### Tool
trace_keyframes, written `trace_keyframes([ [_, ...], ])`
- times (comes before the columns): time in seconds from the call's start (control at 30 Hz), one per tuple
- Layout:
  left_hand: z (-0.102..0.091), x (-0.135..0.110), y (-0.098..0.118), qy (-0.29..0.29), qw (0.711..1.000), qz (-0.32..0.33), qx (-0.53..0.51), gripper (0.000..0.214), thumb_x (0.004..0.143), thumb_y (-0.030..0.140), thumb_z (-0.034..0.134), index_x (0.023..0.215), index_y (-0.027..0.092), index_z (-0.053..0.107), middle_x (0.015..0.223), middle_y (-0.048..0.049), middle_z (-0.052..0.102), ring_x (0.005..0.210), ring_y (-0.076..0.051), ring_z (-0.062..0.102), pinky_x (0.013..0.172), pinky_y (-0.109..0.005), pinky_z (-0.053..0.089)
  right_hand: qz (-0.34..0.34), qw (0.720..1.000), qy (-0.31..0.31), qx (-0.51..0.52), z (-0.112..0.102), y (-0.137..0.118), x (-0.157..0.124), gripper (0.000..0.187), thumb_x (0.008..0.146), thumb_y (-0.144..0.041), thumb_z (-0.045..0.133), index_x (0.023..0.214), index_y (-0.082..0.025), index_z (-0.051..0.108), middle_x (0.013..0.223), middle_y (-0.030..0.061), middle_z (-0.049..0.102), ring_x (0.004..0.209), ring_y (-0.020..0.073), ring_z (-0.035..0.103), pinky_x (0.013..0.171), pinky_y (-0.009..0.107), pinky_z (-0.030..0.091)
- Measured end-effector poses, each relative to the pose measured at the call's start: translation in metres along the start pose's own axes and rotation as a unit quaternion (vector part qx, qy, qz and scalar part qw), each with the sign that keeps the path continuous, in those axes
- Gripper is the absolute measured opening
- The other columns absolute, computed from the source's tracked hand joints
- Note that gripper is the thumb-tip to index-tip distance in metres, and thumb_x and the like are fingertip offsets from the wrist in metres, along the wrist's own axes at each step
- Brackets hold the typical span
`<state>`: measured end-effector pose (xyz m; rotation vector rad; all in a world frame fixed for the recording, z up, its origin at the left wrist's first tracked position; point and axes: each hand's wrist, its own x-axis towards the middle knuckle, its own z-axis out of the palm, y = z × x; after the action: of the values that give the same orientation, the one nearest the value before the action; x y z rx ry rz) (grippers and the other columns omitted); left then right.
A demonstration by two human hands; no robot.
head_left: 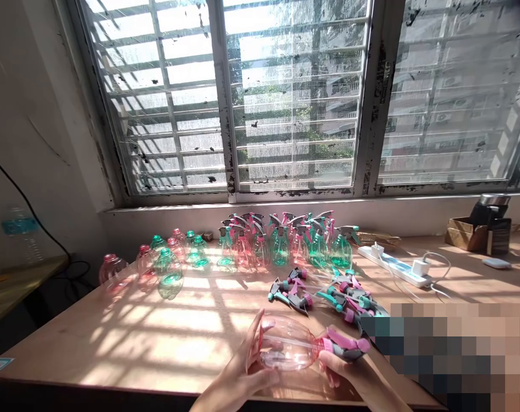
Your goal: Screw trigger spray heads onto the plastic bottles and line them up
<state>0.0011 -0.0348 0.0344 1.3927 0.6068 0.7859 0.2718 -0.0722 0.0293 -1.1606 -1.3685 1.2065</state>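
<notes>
A clear pink spray bottle [288, 343] lies sideways in the air just above the table's front edge, its base to the left. My left hand [251, 357] is wrapped round the base end. At the neck, the fingers of my right hand [339, 366] close on the pink collar of the trigger sprayer [348, 343], which is fitted to the bottle with its tube inside. Beyond my hands lies a loose pile of pink, teal and grey trigger sprayers [345, 297], with a smaller group of sprayers [292, 292] to its left.
Several spray bottles with sprayers [281, 249] stand along the window wall. Open-necked pink and green bottles [170, 266] stand at the table's left. A power strip [395, 266] with chargers and a cardboard box [468, 234] are at the right. A blurred patch covers the lower right.
</notes>
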Motion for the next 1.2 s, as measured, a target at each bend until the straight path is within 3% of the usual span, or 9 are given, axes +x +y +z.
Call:
trace_keyframes([
  [0.1, -0.007, 0.002, -0.01, -0.011, 1.0, -0.004, 0.0, 0.102, 0.085, 0.033, 0.082, 0.161, 0.044, 0.015, 0.165, -0.0085, 0.033, 0.141, -0.035, 0.043, 0.108, -0.045, 0.045, 0.01, 1.0, 0.009, -0.002, 0.0, 0.001, 0.001, 0.03, 0.08, -0.043, 0.069, 0.062, -0.022, 0.057, 0.053, -0.0025, 0.057, 0.053, 0.0162, 0.053, 0.057, 0.03, 0.041],
  [0.23, -0.014, 0.005, -0.023, -0.032, 0.999, 0.024, -0.006, 0.102, 0.083, 0.027, 0.084, 0.159, 0.046, 0.019, 0.169, -0.0052, 0.027, 0.15, -0.037, 0.032, 0.113, -0.045, 0.042, 0.001, 1.0, 0.007, 0.006, 0.001, -0.002, 0.0, 0.028, 0.081, -0.042, 0.067, 0.064, -0.022, 0.057, 0.055, -0.0017, 0.06, 0.053, 0.0157, 0.053, 0.058, 0.029, 0.041],
  [0.4, -0.009, 0.004, -0.015, -0.024, 0.999, 0.023, -0.031, 0.102, 0.084, 0.026, 0.083, 0.158, 0.05, 0.018, 0.172, -0.0032, 0.018, 0.153, -0.038, 0.027, 0.11, -0.047, 0.045, 0.01, 1.0, 0.007, -0.007, 0.001, -0.007, -0.002, 0.024, 0.078, -0.039, 0.068, 0.065, -0.022, 0.058, 0.054, -0.002, 0.06, 0.052, 0.0156, 0.054, 0.055, 0.028, 0.039],
  [0.53, -0.008, 0.004, -0.01, -0.033, 0.999, 0.03, -0.023, 0.106, 0.084, 0.024, 0.083, 0.16, 0.046, 0.014, 0.172, -0.0037, 0.019, 0.158, -0.035, 0.012, 0.12, -0.047, 0.034, 0.016, 0.999, 0.014, -0.024, 0.002, -0.008, -0.002, 0.028, 0.077, -0.044, 0.067, 0.062, -0.021, 0.061, 0.053, -0.0013, 0.06, 0.052, 0.0151, 0.053, 0.053, 0.027, 0.039],
  [0.63, -0.01, 0.005, -0.014, -0.036, 0.999, 0.033, -0.021, 0.103, 0.086, 0.024, 0.081, 0.16, 0.045, 0.014, 0.171, -0.0048, 0.023, 0.156, -0.034, 0.023, 0.117, -0.044, 0.038, 0.037, 0.999, 0.022, -0.032, 0.002, -0.006, 0.0, 0.031, 0.075, -0.047, 0.068, 0.061, -0.02, 0.062, 0.053, -0.0012, 0.06, 0.05, 0.0144, 0.051, 0.05, 0.026, 0.037],
  [0.73, -0.012, 0.006, -0.019, -0.036, 0.999, 0.028, -0.021, 0.105, 0.084, 0.024, 0.082, 0.159, 0.049, 0.013, 0.173, -0.0036, 0.015, 0.146, -0.035, 0.042, 0.1, -0.037, 0.05, 0.016, 1.0, 0.007, -0.018, 0.001, -0.006, -0.001, 0.032, 0.078, -0.048, 0.067, 0.064, -0.02, 0.062, 0.053, -0.001, 0.06, 0.051, 0.0151, 0.053, 0.052, 0.027, 0.038],
  [0.83, -0.011, 0.005, -0.019, -0.032, 0.999, 0.029, -0.02, 0.102, 0.085, 0.024, 0.081, 0.158, 0.051, 0.015, 0.175, 0.0009, 0.006, 0.15, -0.036, 0.035, 0.099, -0.035, 0.051, -0.014, 1.0, -0.007, 0.001, 0.0, -0.006, -0.002, 0.03, 0.082, -0.045, 0.066, 0.067, -0.02, 0.061, 0.055, -0.0013, 0.06, 0.052, 0.0147, 0.053, 0.055, 0.028, 0.04],
  [1.0, -0.007, 0.004, -0.012, -0.027, 0.999, 0.019, -0.031, 0.108, 0.083, 0.024, 0.082, 0.159, 0.049, 0.009, 0.174, -0.0007, 0.014, 0.152, -0.038, 0.029, 0.104, -0.042, 0.05, -0.011, 1.0, 0.001, 0.006, 0.002, -0.002, 0.001, 0.031, 0.08, -0.046, 0.069, 0.066, -0.02, 0.059, 0.056, -0.0013, 0.062, 0.051, 0.0137, 0.052, 0.053, 0.027, 0.039],
  [1.2, -0.008, 0.005, -0.014, -0.021, 0.999, 0.023, -0.021, 0.095, 0.086, 0.028, 0.081, 0.16, 0.039, 0.023, 0.171, -0.0053, 0.025, 0.153, -0.034, 0.029, 0.12, -0.044, 0.035, -0.001, 1.0, -0.007, -0.022, 0.0, 0.008, 0.007, 0.029, 0.078, -0.041, 0.068, 0.059, -0.022, 0.057, 0.051, -0.0028, 0.059, 0.048, 0.0134, 0.052, 0.05, 0.026, 0.038],
])
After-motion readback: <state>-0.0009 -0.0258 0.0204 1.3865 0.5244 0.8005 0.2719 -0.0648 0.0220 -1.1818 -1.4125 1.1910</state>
